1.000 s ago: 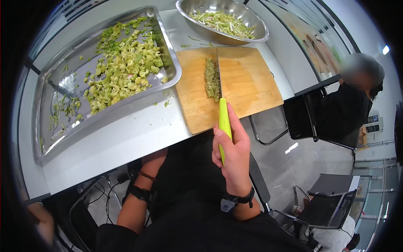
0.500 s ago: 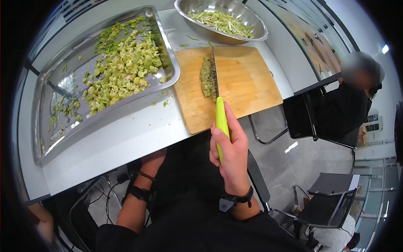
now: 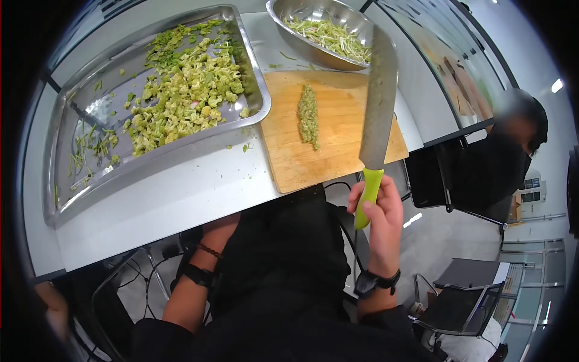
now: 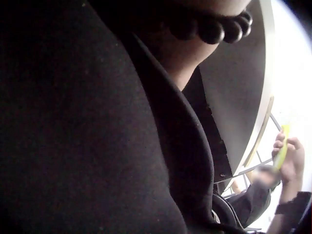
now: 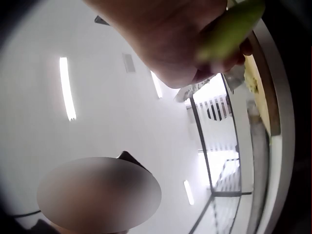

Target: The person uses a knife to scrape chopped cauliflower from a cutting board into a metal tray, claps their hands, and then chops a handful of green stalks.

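My right hand (image 3: 383,223) grips a kitchen knife (image 3: 380,102) by its lime-green handle (image 5: 231,31). In the head view the broad blade shows its flat side, raised over the right part of the wooden cutting board (image 3: 344,163) and overlapping the steel bowl's rim. A narrow strip of finely chopped green vegetable (image 3: 308,117) lies on the board, left of the blade. Below the table edge, my left hand (image 3: 224,224) lies by the lap, its fingers hidden. The left wrist view shows mostly dark clothing and the beaded bracelet (image 4: 212,31).
A large steel tray (image 3: 262,108) with chopped cauliflower and green bits stands on the white table (image 3: 181,187) at left. Behind the board is a steel bowl (image 3: 289,33) of shredded vegetables. A seated person (image 3: 500,163) and a chair (image 3: 461,308) are at right.
My right hand has moved right and lifted the knife away from the chopped strip, turning the blade from edge-down to flat side showing. The strip stays on the board. The view has shifted slightly.
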`<state>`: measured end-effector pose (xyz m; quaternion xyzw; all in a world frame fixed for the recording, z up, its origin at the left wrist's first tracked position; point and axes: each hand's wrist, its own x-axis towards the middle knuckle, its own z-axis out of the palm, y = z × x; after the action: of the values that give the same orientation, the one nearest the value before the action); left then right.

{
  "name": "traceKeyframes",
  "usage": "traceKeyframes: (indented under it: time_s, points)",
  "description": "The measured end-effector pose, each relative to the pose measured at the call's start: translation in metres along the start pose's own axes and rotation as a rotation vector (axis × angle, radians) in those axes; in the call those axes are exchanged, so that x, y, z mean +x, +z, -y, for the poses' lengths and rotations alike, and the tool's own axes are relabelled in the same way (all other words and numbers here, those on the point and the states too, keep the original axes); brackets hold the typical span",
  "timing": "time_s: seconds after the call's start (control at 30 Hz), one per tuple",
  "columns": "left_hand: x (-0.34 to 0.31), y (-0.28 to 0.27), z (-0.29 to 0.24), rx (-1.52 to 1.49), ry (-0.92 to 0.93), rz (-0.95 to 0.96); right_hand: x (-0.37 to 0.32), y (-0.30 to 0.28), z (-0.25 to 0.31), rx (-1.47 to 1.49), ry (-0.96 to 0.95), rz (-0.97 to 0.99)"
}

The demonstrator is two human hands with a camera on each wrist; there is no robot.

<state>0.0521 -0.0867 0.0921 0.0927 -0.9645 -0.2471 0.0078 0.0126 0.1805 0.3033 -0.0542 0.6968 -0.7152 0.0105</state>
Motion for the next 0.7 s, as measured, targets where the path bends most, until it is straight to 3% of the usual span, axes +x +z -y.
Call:
traceKeyframes:
  time_s: [0.03,0.1,0.27,0.4,0.53,0.7]
  points:
    - [-0.001,0.004,0.002,0.022,0.032,-0.047,0.006,-0.008,0.003,-0.039,0.065,-0.016]
    - [0.000,0.016,0.009,0.064,0.090,-0.149,0.017,-0.035,-0.003,-0.309,-0.032,-0.042]
    - [0.000,0.006,0.006,-0.037,-0.032,-0.015,0.042,-0.073,0.028,-1.169,-0.243,0.135]
    - [0.001,-0.003,-0.003,-0.139,-0.056,0.047,0.065,-0.078,0.033,-1.346,-0.369,0.277]
    - [0.000,0.011,0.006,-0.054,0.025,-0.112,0.096,-0.076,0.031,-1.492,-0.530,0.383]
    - [-0.002,0.004,0.003,-0.043,0.032,-0.052,0.140,-0.078,0.021,-1.514,-0.497,0.398]
